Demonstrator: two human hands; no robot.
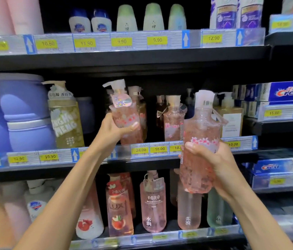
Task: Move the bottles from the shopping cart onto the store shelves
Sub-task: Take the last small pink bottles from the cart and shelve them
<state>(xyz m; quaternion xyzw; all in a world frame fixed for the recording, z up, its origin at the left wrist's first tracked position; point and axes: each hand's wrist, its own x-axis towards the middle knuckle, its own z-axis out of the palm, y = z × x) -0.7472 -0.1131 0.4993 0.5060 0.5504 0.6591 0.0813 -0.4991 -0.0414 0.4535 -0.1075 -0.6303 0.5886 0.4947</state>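
Both hands are wrapped round pink bottles: the left hand (114, 129) holds one (126, 121) at the middle shelf (142, 165), the right hand (214, 159) another (200, 141) just before it. Full, smooth and likely slippery, they are best held round the middle.

left hand (114, 129): raised, fingers curled, gripping | right hand (212, 163): raised, fingers curled, gripping

Two hands (114, 129) hold two pink pump bottles (199, 147); three shelves (124, 59) show.
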